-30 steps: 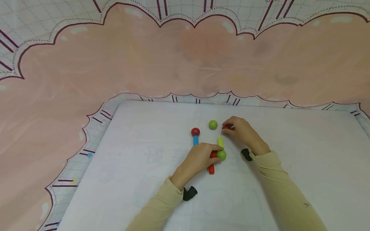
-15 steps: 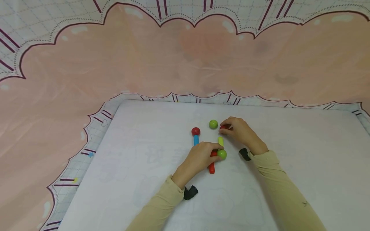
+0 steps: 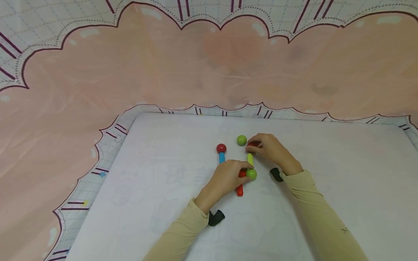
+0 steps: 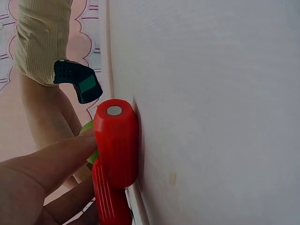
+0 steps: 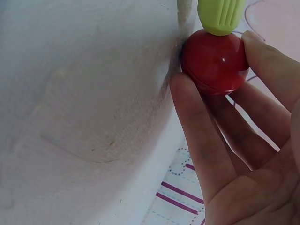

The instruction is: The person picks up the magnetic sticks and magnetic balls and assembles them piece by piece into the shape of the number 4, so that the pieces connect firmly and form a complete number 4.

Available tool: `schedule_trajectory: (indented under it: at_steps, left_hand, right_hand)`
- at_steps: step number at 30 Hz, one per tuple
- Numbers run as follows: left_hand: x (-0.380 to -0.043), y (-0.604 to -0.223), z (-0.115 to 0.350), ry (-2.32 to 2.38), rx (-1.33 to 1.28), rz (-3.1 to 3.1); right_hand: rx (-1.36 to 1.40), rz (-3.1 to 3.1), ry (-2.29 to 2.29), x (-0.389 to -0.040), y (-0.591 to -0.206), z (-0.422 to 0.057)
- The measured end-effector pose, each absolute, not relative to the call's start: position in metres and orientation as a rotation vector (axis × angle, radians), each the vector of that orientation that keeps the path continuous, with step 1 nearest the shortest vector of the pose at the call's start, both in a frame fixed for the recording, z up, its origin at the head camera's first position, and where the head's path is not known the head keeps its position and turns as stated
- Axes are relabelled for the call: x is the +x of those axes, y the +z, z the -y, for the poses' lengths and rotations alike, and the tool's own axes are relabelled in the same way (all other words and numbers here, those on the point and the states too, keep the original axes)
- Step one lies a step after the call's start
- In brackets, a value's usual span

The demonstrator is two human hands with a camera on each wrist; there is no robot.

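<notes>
My left hand (image 3: 225,177) pinches a green ball (image 3: 251,174) between thumb and fingers. Against that ball lie short red rods; the nearer red rod (image 4: 116,145) shows a silver disc in its end, with a second ribbed red rod (image 4: 110,201) below it. My right hand (image 3: 269,146) grips a red ball (image 5: 215,61) between its thumb and fingers. A yellow-green rod (image 3: 250,158) runs between the two balls, and its ribbed end (image 5: 220,14) meets the red ball in the right wrist view. Part of the left-hand cluster is hidden by the fingers.
A loose green ball (image 3: 241,140) lies just left of my right fingertips. Another red ball (image 3: 221,148) tops a blue rod (image 3: 222,157), whose lower part my left hand covers. The white board (image 3: 147,163) lies on a patterned cloth (image 3: 209,72).
My right hand has moved slightly left with the red ball, to the far end of the yellow-green rod. The left hand has kept its hold and hardly shifted.
</notes>
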State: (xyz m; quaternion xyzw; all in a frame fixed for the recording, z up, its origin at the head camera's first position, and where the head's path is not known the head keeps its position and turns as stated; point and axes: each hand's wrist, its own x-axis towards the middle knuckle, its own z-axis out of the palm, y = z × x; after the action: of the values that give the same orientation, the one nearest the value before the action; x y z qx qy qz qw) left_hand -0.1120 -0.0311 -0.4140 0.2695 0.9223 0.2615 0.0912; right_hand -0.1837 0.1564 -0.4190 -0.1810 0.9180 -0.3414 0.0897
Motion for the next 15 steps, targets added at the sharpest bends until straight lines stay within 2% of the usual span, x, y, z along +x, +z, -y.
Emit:
schedule_trajectory:
  at_steps: [15]
  left_hand:
    - [-0.111, -0.411, 0.042, 0.791, 0.730, -2.735]
  right_hand:
    - [-0.530, -2.704, -1.018, -0.184, -0.418, -0.156]
